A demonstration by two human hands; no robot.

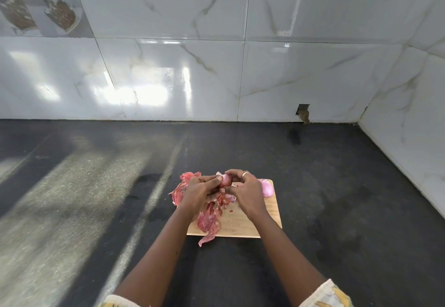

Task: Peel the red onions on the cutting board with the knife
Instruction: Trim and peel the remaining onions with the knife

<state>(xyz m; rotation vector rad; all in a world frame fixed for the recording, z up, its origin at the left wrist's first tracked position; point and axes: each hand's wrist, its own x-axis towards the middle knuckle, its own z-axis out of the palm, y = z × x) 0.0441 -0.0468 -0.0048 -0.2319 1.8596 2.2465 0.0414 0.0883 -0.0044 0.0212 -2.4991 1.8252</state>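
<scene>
You are holding 1 red onion (225, 180) over the far part of the cutting board (240, 224), with your left hand (198, 192) and right hand (245, 192) both curling their fingers around it, while 1 peeled onion (267, 189) is lying at the board's far right corner and loose skins (209, 220) are lying under your left hand.

Glossy white marble-patterned wall tiles (168, 65), grey-veined, meeting in a right-hand corner. Small broken hole (303, 112) at tile base. Dark speckled stone countertop (96, 186), streaked with pale reflected light.
</scene>
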